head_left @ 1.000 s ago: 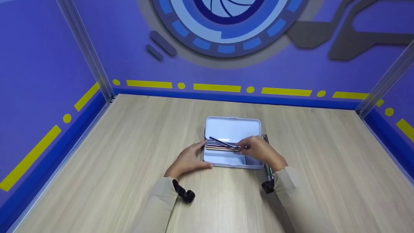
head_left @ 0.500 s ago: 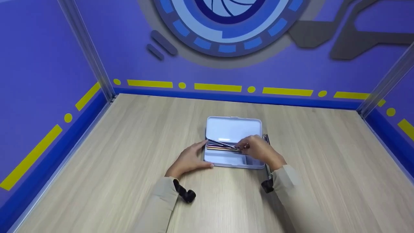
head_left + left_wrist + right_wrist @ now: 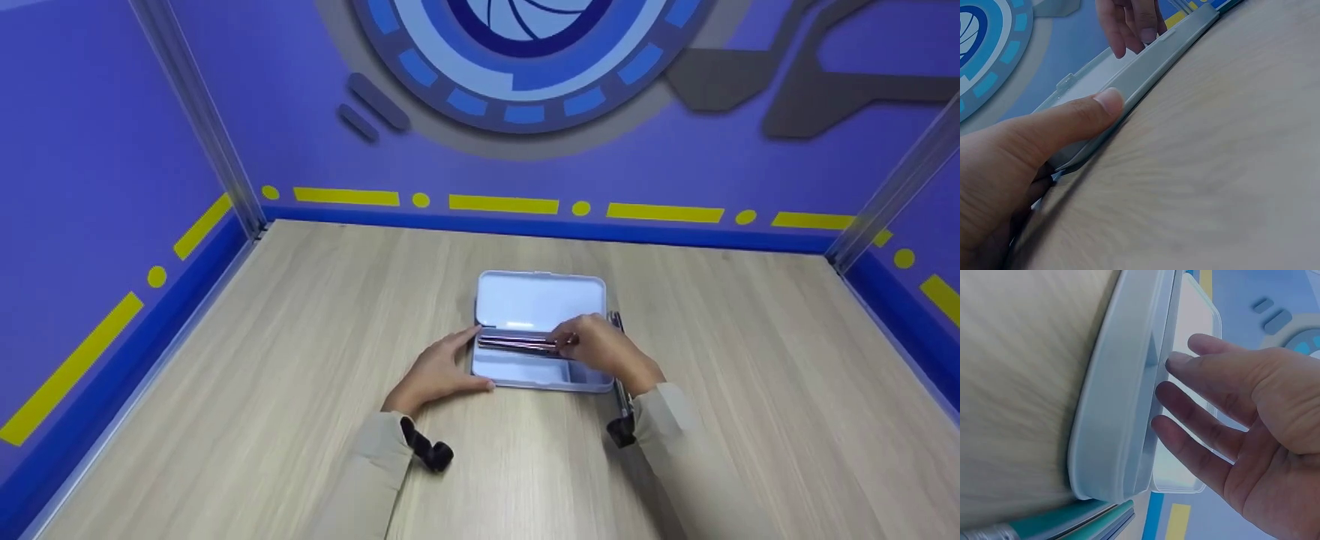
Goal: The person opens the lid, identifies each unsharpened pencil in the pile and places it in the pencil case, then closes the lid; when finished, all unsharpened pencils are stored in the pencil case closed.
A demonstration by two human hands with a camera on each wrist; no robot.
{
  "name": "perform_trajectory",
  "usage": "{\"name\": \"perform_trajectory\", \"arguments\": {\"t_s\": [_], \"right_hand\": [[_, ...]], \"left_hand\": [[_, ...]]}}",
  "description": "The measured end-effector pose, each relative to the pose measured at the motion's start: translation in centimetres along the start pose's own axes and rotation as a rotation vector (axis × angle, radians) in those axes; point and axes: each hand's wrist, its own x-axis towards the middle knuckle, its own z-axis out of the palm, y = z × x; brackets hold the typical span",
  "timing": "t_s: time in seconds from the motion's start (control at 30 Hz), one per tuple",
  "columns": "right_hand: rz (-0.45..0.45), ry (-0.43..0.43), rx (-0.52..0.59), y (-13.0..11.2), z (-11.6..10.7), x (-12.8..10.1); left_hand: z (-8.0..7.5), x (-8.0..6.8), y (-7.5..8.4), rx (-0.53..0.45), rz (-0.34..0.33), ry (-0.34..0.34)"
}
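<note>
A white pencil case (image 3: pixel 517 367) lies with its lid (image 3: pixel 540 300) raised at the back. Several slim, shiny dark and reddish pencils (image 3: pixel 514 343) lie side by side in its rear compartment. My left hand (image 3: pixel 437 373) holds the case's left end, thumb along the front wall and fingers at the rear corner. Over the pencils' right ends is my right hand (image 3: pixel 600 349), thumb and index fingertips close together; I cannot tell whether they pinch a pencil. In the right wrist view the other fingers (image 3: pixel 1196 447) of this hand spread loosely above the case's rim.
Several long slim items (image 3: pixel 624 397), teal in the right wrist view, lie on the table along the case's right side, partly under the right forearm. A small front compartment (image 3: pixel 589 375) sits at the case's right end. Blue and purple panels (image 3: pixel 525 169) enclose the wooden tabletop (image 3: pixel 337 300).
The dark pencil slanting up from my right fingertips has come down, and now the pencils lie level in the rear compartment. Both hands stay in nearly the same place.
</note>
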Motion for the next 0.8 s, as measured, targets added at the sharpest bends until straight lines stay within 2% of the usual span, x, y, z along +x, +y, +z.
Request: {"name": "perform_trajectory", "arguments": {"t_s": [0.27, 0.8], "right_hand": [[-0.05, 0.016, -0.015, 0.21, 0.09, -0.09], [-0.011, 0.019, -0.002, 0.62, -0.62, -0.63]], "left_hand": [[0.12, -0.01, -0.03, 0.002, -0.03, 0.0], [0.16, 0.07, -0.06, 0.001, -0.04, 0.0]]}}
